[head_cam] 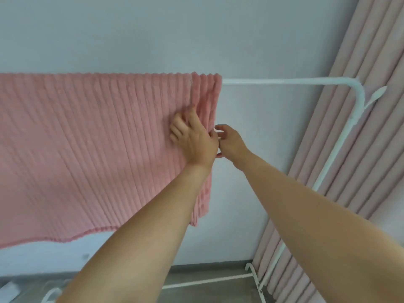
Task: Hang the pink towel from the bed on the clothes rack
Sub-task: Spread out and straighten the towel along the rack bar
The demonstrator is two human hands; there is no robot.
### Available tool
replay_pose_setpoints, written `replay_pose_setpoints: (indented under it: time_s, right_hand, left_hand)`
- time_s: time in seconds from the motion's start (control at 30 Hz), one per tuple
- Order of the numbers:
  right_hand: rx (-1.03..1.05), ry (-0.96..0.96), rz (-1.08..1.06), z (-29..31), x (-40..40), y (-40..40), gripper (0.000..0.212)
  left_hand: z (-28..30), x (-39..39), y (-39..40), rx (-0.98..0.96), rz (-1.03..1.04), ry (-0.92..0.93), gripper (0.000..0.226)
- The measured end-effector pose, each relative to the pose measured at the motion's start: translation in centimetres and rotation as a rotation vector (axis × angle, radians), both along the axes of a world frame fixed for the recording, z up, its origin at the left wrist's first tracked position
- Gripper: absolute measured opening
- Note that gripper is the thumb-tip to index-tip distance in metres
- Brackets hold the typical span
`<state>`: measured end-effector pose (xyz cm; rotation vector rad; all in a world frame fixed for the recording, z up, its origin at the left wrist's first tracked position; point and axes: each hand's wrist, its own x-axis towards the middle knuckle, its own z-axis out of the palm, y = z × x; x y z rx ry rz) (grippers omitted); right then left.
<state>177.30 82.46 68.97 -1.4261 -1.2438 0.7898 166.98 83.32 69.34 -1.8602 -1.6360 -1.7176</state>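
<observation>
The pink ribbed towel [91,138] hangs draped over the top bar of the white clothes rack [284,81], covering the bar's left part. My left hand [192,136] lies against the towel near its right edge, with the fingers curled into a fold of the fabric. My right hand [229,143] is just to the right of that edge, touching my left hand. Its thumb and fingers are apart and nothing shows between them. The rack's right post [341,141] runs down to its foot on the floor.
A pale wall stands behind the rack. Pink pleated curtains [360,149] hang close behind the rack's right post. The rack's low crossbar [207,281] and foot rest on a grey floor. A white object [8,289] lies at the lower left.
</observation>
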Motion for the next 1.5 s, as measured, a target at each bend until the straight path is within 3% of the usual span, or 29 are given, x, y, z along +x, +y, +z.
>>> replay_pose_setpoints:
  time_s: [0.13, 0.37, 0.5, 0.7, 0.87, 0.93, 1.1, 1.23, 1.5]
  right_hand:
    - [0.037, 0.036, 0.215, 0.2, 1.2, 2.3, 0.054]
    - [0.068, 0.204, 0.539, 2.0, 0.2, 2.4, 0.023]
    - [0.069, 0.218, 0.53, 3.0, 0.0, 2.6, 0.02]
    - [-0.013, 0.396, 0.551, 3.4, 2.9, 2.5, 0.027]
    - [-0.053, 0.407, 0.657, 4.9, 1.2, 1.7, 0.029]
    - [-0.047, 0.409, 0.641, 5.2, -0.2, 0.9, 0.019]
    - [0.0, 0.46, 0.515, 5.0, 0.3, 0.5, 0.019]
    - [0.051, 0.429, 0.314, 4.5, 4.6, 1.3, 0.016]
    - [0.143, 0.424, 0.109, 5.3, 15.4, -1.0, 0.011]
  left_hand:
    - [-0.1, -1.4, 0.0, 0.072, -0.071, -0.061, 0.039]
    - [1.7, -1.6, -2.2, -0.039, 0.097, -0.029, 0.031]
    - [2.5, -0.4, -3.1, -0.111, 0.092, 0.011, 0.01]
    - [2.9, 1.7, -3.9, 0.016, 0.103, 0.039, 0.008]
    - [2.8, 1.0, -5.2, 0.065, 0.165, 0.039, 0.003]
    - [2.9, 0.1, -6.0, 0.024, 0.167, 0.09, 0.004]
    - [3.4, 0.6, -6.9, 0.018, 0.113, 0.121, 0.018]
    - [3.4, 3.9, -6.0, 0.029, 0.011, 0.176, 0.007]
    - [3.8, 13.7, -4.5, 0.061, -0.323, 0.211, 0.012]
